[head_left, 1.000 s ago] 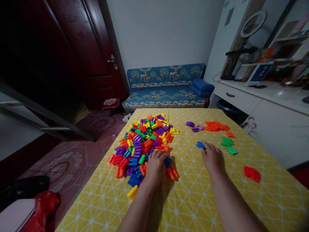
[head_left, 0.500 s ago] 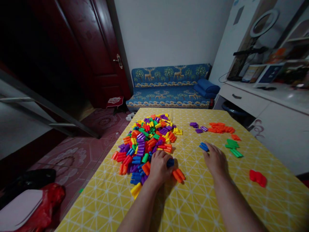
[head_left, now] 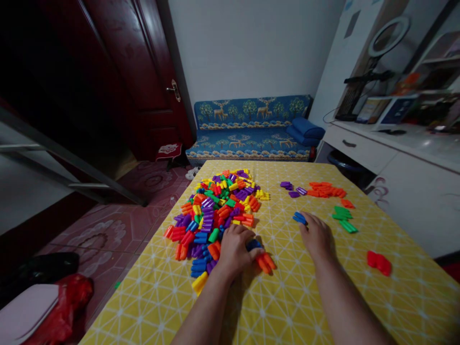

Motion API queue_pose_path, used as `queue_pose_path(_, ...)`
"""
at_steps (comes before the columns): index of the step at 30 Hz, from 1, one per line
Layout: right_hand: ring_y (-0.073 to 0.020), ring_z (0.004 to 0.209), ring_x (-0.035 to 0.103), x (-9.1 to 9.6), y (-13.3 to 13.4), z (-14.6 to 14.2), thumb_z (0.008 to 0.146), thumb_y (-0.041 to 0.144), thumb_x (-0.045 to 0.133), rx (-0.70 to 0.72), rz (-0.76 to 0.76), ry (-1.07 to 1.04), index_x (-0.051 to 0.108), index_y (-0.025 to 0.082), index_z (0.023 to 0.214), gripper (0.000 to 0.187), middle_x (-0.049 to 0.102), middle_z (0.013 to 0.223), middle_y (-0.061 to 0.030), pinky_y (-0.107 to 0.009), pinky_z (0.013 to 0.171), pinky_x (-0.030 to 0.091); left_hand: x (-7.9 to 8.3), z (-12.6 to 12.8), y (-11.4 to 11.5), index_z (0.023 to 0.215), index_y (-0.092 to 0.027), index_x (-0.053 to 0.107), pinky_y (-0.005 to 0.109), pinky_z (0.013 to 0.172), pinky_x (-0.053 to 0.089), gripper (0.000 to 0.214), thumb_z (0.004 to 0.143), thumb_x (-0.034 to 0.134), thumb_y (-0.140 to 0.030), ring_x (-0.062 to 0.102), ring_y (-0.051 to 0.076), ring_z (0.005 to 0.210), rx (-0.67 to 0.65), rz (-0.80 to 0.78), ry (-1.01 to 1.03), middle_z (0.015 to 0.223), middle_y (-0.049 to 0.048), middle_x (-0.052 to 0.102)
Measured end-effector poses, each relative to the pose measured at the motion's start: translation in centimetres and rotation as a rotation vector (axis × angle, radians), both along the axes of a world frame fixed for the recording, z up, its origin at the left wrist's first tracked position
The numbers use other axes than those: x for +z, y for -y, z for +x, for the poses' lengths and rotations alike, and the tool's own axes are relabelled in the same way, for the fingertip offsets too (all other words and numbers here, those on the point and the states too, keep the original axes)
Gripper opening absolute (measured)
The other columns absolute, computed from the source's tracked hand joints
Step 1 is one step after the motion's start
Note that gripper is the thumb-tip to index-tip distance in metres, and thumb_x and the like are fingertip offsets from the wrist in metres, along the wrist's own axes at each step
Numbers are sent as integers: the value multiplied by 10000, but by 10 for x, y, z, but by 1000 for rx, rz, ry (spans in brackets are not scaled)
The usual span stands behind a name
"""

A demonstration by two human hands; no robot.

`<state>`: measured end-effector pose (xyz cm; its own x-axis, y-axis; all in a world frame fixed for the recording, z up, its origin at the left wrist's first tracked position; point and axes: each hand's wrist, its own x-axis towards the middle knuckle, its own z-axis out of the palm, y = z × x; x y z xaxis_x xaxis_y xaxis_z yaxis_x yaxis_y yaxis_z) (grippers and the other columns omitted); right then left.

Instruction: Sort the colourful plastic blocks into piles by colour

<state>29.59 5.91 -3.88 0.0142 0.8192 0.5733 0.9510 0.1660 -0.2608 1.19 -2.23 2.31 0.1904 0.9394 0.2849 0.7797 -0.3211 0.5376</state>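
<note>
A big heap of coloured plastic blocks (head_left: 215, 211) lies on the left half of the yellow patterned tablecloth (head_left: 287, 297). My left hand (head_left: 235, 249) rests at the heap's near edge, fingers curled over a blue block (head_left: 253, 244), with orange blocks (head_left: 266, 262) right beside it. My right hand (head_left: 318, 237) lies flat on the cloth, fingers stretched, fingertips touching a small blue pile (head_left: 299, 218).
Sorted small piles lie on the right: purple (head_left: 292, 189), orange (head_left: 325, 190), green (head_left: 342, 218) and red (head_left: 379, 262). Beyond the table stand a blue patterned sofa (head_left: 251, 129), a dark red door (head_left: 143, 81) and a white counter (head_left: 395, 158) with a ring light.
My left hand has slid slightly toward me, curling over the blue block by the orange ones. My right hand has stayed by the blue pile. The camera view shifted a little.
</note>
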Motion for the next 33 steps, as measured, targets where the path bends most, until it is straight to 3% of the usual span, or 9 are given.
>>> queue_pose_path(5, -280, 1095, 603, 20, 6, -16, 894, 326, 529, 39, 252, -298, 647, 155, 1152, 331, 676, 1159, -161, -432, 944, 476, 0, -1, -1, 1049, -273, 706, 396, 865, 397, 353, 717, 760, -377, 565, 267, 1016, -13, -28, -47, 1044, 44, 692)
queue_pose_path(7, -252, 1001, 628, 31, 14, -29, 898, 384, 541, 144, 235, -431, 675, 177, 1041, 286, 695, 1064, -132, -388, 873, 501, -3, -1, -3, 1072, -252, 696, 394, 867, 408, 363, 717, 751, -305, 575, 265, 1003, 19, -51, -46, 1020, 48, 697)
queue_pose_path(10, -185, 757, 632, 44, 29, -53, 872, 430, 581, 396, -154, -505, 690, 208, 941, 256, 702, 874, -58, -295, 667, 504, -8, -1, -7, 1115, -237, 677, 391, 886, 425, 382, 735, 712, -225, 582, 263, 1018, 56, -44, -22, 1042, 57, 689)
queue_pose_path(12, -154, 686, 609, 49, 39, -68, 822, 425, 649, 529, -432, -454, 701, 232, 942, 233, 693, 824, -18, -262, 616, 480, -11, -2, -8, 1141, -234, 663, 387, 896, 437, 401, 744, 689, -188, 588, 259, 1028, 80, -28, 1, 1070, 63, 678)
queue_pose_path(14, -139, 692, 595, 51, 46, -81, 766, 390, 714, 607, -562, -409, 708, 249, 966, 244, 686, 844, 2, -248, 629, 470, -13, -2, -8, 1160, -231, 652, 382, 898, 448, 419, 747, 677, -165, 597, 255, 1029, 94, -22, 17, 1086, 69, 671)
queue_pose_path(17, -132, 722, 585, 51, 52, -94, 702, 345, 766, 697, -610, -389, 707, 251, 1011, 329, 677, 904, 4, -243, 654, 461, -13, -3, -8, 1170, -228, 644, 390, 904, 456, 437, 742, 684, -153, 608, 265, 1037, 94, -24, 21, 1092, 77, 673)
queue_pose_path(22, -129, 701, 575, 52, 55, -103, 691, 332, 762, 628, -651, -360, 694, 245, 993, 322, 650, 825, 18, -242, 647, 438, -14, -4, -10, 1144, -202, 628, 389, 919, 458, 434, 723, 691, -113, 638, 267, 1034, 92, -35, 122, 1076, 73, 708)
queue_pose_path(28, -117, 601, 548, 62, 60, -110, 728, 331, 718, 450, -692, -327, 653, 249, 923, 222, 585, 662, 58, -232, 557, 370, -11, -6, -8, 974, -183, 611, 283, 716, 481, 344, 667, 762, -150, 664, 206, 809, 100, -65, 320, 879, 32, 711)
queue_pose_path(33, -118, 637, 564, 62, 60, -112, 753, 303, 682, 496, -669, -436, 638, 254, 904, 164, 644, 730, 48, -225, 578, 401, -11, -7, -9, 963, -193, 624, 259, 660, 469, 276, 721, 752, -235, 669, 193, 736, 108, -96, 349, 775, 15, 707)
